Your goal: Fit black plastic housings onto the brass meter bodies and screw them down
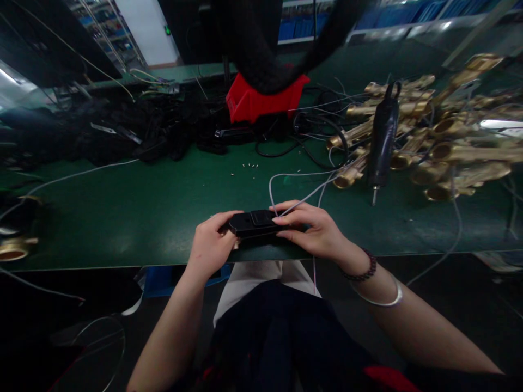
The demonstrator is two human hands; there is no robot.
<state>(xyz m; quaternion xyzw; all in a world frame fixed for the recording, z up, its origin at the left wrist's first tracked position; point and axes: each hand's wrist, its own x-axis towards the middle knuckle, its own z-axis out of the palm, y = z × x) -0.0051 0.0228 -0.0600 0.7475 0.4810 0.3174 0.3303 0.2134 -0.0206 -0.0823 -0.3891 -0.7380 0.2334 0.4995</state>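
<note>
Both hands hold a black elongated housing just above the front edge of the green bench. My left hand is closed around its left end, where a bit of brass colour shows below the thumb. My right hand pinches the right end, fingers above and thumb below. Thin grey cables run from under the right fingers towards the brass parts. What lies inside the housing is hidden. Several tiny screws lie on the bench beyond my hands.
A black electric screwdriver hangs bit-down at the right, before a pile of brass fittings. A red bin stands at the back. Black parts are heaped at the back left. Another brass piece lies at the left edge.
</note>
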